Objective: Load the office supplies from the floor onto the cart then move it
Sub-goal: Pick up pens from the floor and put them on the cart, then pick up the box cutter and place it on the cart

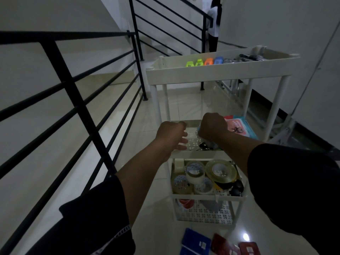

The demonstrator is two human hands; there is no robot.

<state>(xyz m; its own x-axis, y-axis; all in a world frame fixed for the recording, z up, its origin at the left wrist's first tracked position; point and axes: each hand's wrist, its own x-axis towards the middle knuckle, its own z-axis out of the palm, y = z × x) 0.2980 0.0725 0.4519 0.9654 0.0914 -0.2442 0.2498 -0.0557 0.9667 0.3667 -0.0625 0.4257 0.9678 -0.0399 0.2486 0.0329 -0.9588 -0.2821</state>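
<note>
A white tiered cart (217, 71) stands in front of me. Its top tray holds green, orange and blue clips (204, 62) and dark pens (248, 57). Both hands reach into the second shelf (193, 142). My left hand (171, 137) hovers there with fingers spread, holding nothing. My right hand (213, 127) is closed on a pale blue item that it mostly hides, beside a pink pack (237, 127). Tape rolls (207, 173) fill the third shelf. Blue and red booklets (217, 243) lie on the floor below.
A black stair railing (73, 100) runs along the left. A person (214, 24) stands at the far end by the stairs. A white wall (294, 34) is on the right, with a folded metal frame (285, 129) leaning low. Glossy floor tiles (147, 126) lie left of the cart.
</note>
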